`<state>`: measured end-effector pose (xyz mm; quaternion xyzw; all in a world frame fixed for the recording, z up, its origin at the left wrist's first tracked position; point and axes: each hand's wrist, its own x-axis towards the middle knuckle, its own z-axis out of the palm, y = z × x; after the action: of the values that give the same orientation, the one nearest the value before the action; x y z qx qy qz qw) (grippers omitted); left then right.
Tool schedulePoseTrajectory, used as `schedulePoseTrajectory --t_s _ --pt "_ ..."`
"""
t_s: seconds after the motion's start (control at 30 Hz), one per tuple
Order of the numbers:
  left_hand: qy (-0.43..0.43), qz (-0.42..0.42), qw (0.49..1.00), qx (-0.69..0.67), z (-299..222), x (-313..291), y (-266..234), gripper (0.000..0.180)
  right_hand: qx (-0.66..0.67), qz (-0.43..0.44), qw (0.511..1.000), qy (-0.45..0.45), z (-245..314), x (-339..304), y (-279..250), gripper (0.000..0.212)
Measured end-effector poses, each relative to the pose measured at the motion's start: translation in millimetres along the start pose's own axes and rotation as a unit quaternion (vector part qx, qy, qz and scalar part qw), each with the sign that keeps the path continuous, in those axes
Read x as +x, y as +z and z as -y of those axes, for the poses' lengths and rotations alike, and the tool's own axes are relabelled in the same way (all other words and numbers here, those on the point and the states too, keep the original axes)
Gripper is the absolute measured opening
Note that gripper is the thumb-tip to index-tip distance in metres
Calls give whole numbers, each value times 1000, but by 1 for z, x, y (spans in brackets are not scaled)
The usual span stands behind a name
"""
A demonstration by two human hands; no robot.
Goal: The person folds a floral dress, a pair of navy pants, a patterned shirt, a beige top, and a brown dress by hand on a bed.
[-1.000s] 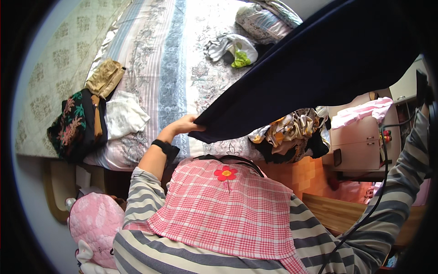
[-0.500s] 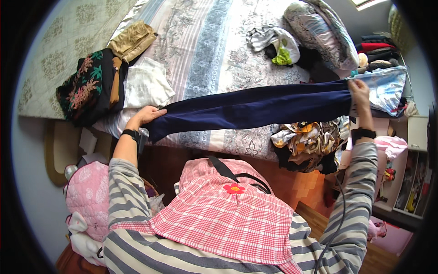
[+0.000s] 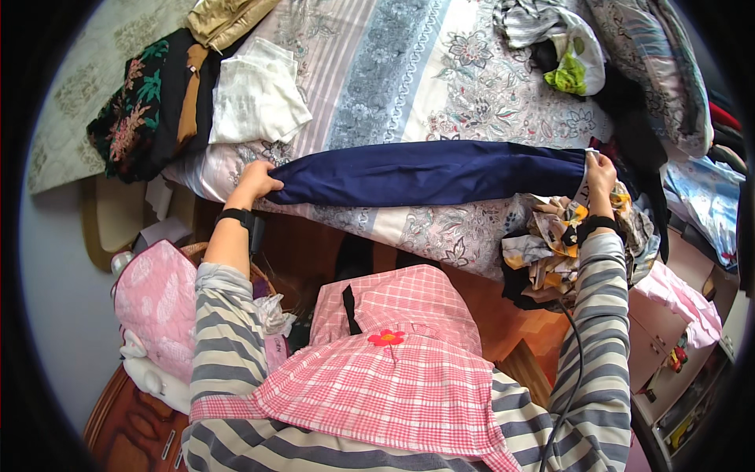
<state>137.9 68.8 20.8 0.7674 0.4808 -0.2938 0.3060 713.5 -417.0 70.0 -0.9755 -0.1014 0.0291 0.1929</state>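
Note:
A pair of navy trousers [image 3: 432,175], folded into a long strip, stretches between my hands along the near edge of the bed. At its left end my left hand [image 3: 257,181] is closed, thumb on top of the cloth. My right hand [image 3: 601,172] pinches the other end, where a white label shows beside the fingers. The strip lies on or just above the bedspread; I cannot tell which. Below my right hand is a crumpled heap of patterned cloth [image 3: 543,248] in yellow, grey and white, hanging over the bed's edge.
On the bed [image 3: 373,86], folded white cloth [image 3: 255,94], a black floral garment [image 3: 145,110] and tan clothes [image 3: 228,20] lie at the left. A white-and-green garment [image 3: 578,67] and a rolled quilt [image 3: 653,63] are far right. A cable [image 3: 580,354] runs along my right arm.
My view has shifted, so the bed's things appear in other places. The trousers lie flatter and lower at the right end, and my right hand has come in toward the patterned heap.

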Motion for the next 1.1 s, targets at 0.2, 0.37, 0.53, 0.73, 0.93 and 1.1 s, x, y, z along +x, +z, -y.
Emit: schedulePoseTrajectory --t_s 0.2,0.37,0.53,0.73,0.93,1.1 --pt "55 -1 997 -61 64 -2 -6 42 -3 32 999 -12 -33 32 7 39" --pt "-55 4 828 -558 66 -32 -22 42 -28 45 999 -12 -33 35 13 40" --pt "6 -123 744 -656 42 -34 -4 30 -30 31 999 -3 -39 39 15 40" --pt "-69 -321 868 -373 58 -16 22 35 29 66 997 -6 -25 36 30 38" --pt "-12 -371 903 -219 -38 -39 -9 40 5 52 999 2 -24 31 27 39" --pt "126 -227 882 -394 -190 -102 -5 30 31 46 998 3 -24 33 39 40"
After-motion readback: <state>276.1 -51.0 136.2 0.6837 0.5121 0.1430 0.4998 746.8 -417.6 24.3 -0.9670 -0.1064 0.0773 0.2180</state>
